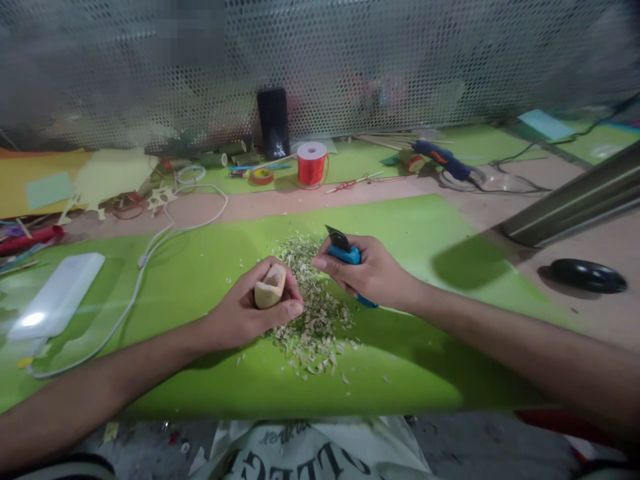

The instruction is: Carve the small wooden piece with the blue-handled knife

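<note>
My left hand [257, 307] is closed around a small pale piece of wood [271, 288] with a carved, angular top. To its right, my right hand [367, 273] grips a blue utility knife [345, 254], its dark blade [336, 236] out and pointing up to the left. The blade and the wood are apart. Beneath both hands lies a heap of wood shavings [320, 320] on a green mat [200, 387].
A white power bank [60, 293] with a white cable lies at left. Behind are a red thread spool [311, 167], a black phone [273, 125] and a blue glue gun [443, 159]. A metal tube [575, 197] and a black computer mouse [588, 275] are at right.
</note>
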{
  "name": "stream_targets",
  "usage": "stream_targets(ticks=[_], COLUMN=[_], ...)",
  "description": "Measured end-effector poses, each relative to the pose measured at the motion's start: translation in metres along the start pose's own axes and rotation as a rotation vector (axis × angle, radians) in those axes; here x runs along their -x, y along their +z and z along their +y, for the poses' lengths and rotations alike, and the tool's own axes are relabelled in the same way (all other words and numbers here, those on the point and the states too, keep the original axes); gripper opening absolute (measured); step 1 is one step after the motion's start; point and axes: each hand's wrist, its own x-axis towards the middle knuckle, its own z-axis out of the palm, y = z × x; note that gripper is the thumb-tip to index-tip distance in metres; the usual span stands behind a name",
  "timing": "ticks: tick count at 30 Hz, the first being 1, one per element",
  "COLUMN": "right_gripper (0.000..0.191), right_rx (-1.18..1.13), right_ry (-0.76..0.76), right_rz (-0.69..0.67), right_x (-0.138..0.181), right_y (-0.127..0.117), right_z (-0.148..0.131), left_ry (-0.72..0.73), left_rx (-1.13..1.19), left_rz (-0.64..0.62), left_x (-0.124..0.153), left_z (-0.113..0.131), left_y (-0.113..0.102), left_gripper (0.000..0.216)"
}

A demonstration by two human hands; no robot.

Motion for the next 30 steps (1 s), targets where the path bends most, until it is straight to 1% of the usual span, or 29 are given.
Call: stream_targets(ticks=[6,11,15,23,30], right_gripper=[0.035,0.037,0.038,0.026,0.023], right_rx=[0.003,0.007,-0.007,-0.013,0.025], right_ry=[-0.024,-0.039,-0.019,-0.012,-0.023], right_rz=[-0.046,-0.013,0.002,-0.029,-0.007], right_x=[-0.0016,-0.0004,-0.0016,-0.0013,-0.0021], right_y=[0.0007,0.0004,-0.0003,0.0003,0.0019], right_z=[0.0013,0.0049,0.0072,0.0040,0.0042], left_ry=[0.024,0.025,0.023,0.048,0.061], left_rx=[0.002,0.021,0.011,-0.013,-0.023], left_rz=[-0.007,-0.013,-0.011,-0.022,-0.012], left_x=[0.0006,0.0002,0.0000,-0.0011,-0.0024], left_z=[-0.0012,-0.0010,0.0001,-0.0009,-0.0012], left_y=[-0.0008,-0.0006,0.0004,-0.0011,-0.0006], left_gripper=[0.019,0.019,0.018,0.016,0.017])
